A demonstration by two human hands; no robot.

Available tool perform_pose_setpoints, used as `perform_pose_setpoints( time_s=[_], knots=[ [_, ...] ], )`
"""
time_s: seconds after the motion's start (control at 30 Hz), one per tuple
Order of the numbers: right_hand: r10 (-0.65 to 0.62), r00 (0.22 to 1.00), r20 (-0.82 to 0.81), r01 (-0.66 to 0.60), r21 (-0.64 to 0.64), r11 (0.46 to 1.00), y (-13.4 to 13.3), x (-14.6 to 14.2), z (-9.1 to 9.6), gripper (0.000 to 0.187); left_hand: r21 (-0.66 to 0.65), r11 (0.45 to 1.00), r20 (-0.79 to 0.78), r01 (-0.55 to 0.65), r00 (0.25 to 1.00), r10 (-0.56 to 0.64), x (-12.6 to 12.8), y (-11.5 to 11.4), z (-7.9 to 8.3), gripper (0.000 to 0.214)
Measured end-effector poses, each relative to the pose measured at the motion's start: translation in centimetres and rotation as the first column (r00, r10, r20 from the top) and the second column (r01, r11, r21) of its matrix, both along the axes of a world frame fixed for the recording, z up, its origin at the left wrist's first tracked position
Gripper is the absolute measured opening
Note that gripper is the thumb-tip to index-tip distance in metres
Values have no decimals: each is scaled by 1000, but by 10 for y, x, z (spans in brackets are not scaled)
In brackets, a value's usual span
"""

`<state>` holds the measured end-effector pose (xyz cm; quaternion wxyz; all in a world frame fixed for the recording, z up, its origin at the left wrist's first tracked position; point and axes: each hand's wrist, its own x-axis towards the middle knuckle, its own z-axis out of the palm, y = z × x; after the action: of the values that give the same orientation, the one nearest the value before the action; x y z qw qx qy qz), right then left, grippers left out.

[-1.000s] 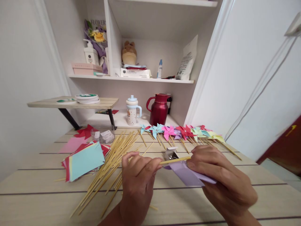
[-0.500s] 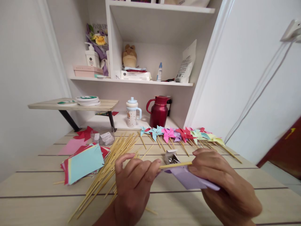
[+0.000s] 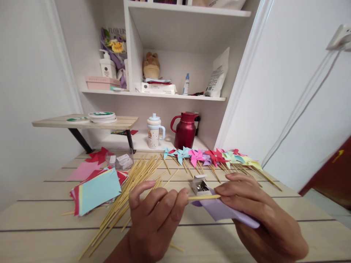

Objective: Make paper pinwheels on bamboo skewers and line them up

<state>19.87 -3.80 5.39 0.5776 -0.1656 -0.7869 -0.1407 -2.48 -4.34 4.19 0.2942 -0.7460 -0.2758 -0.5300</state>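
Observation:
My left hand (image 3: 157, 221) is closed, pinching one end of a thin wooden stick (image 3: 204, 197) between thumb and forefinger. The stick lies nearly level, its other end meeting the fingertips of my right hand (image 3: 260, 212). A folded purple paper pinwheel (image 3: 223, 211) hangs below the stick, gripped in those right fingers. How stick and paper are joined is hidden by the fingers. Just behind the paper stands a small open white box (image 3: 201, 187) with shiny metal pins in it. Left of my left hand lies a loose pile of wooden sticks (image 3: 120, 201).
Finished pinwheels (image 3: 196, 156) in several colours line the back of the table. Stacked coloured paper squares (image 3: 100, 191) and a clear container (image 3: 123, 160) lie at left. A speckled cup (image 3: 153, 135) and a red jug (image 3: 185, 130) stand behind, beneath a shelf (image 3: 153, 94).
My left hand has shifted slightly left and down. My right fingertips have moved a little left along the stick, and the purple paper has turned slightly.

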Motion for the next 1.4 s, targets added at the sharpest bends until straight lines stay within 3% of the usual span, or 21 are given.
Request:
perform_pose_setpoints(
  time_s=[0.4,0.87,1.3,1.4],
  knots=[
    [-74,997,20,74,-26,997,-7,0,4,31,50,998,-18,-32,999,32,0,-7,7,16],
    [-123,990,68,118,75,990,-8,1,3,30,73,996,-26,-45,999,47,-4,-4,-5,24],
    [-85,990,110,86,-12,996,1,4,1,52,60,998,57,-10,998,6,2,1,-12,24],
    [-83,993,84,86,-25,996,3,2,2,49,48,999,54,-11,998,8,2,2,-13,25]
  ],
)
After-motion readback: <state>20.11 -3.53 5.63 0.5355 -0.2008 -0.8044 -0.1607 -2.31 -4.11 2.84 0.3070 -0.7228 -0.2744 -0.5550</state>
